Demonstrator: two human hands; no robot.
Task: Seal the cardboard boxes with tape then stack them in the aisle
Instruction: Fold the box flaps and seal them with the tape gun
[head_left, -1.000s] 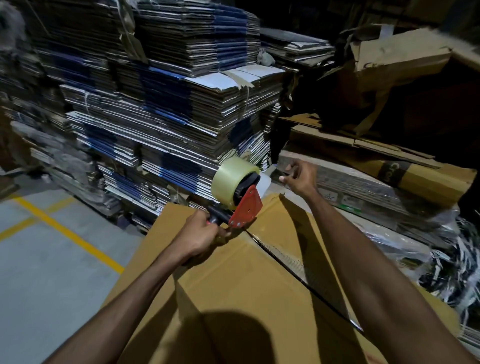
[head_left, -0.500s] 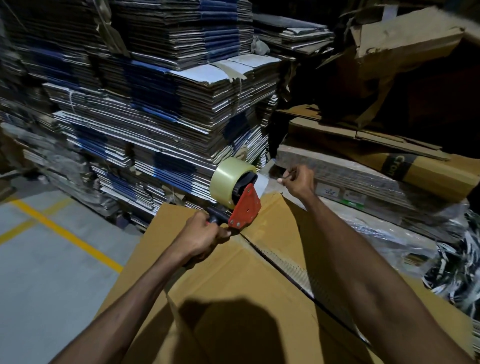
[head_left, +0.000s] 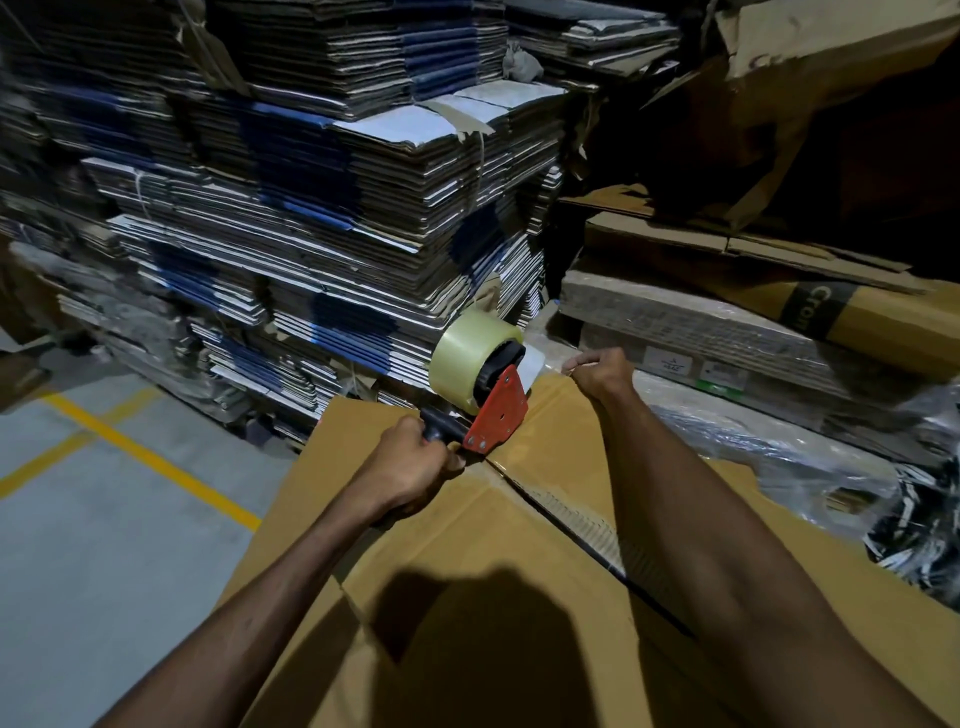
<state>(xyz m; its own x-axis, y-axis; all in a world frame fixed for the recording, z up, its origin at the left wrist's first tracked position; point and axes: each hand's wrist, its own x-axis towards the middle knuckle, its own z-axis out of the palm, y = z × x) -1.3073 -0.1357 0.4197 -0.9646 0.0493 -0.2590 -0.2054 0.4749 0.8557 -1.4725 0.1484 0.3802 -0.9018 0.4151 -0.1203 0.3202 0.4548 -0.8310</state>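
The floor (head_left: 104, 545) is smooth grey concrete, dimly lit, crossed by yellow lines (head_left: 150, 457) that run diagonally at the left. Behind it, a tall stack (head_left: 311, 208) of flattened cartons, white, brown and blue at the edges, fills the far side from the left edge to past the middle. To the right lie more flat cartons under clear wrap (head_left: 753, 431), and a brown carton with a black band (head_left: 815, 312) rests tilted on top of them. Darker, torn cardboard (head_left: 831, 67) leans above that.

The box (head_left: 467, 597) takes up the near middle, its top flaps closed with the seam (head_left: 571, 514) running from the far edge toward the near right. Its far edge sits close against the stack, and its right side lies near the wrapped cartons. The only open room is the floor on the left.

The left hand (head_left: 410, 473) is closed around the black handle of the dispenser (head_left: 493, 410), whose red plate sits at the far end of the seam, touching the box top. The roll (head_left: 470, 358) of clear tape stands above it. The right hand (head_left: 602, 371) is at the far edge of the box, just right of the dispenser, fingers curled and pinching the free end of the tape (head_left: 535, 364), which stretches between the roll and the hand. A dark shadow (head_left: 467, 634) falls on the near flap between the 2 forearms.
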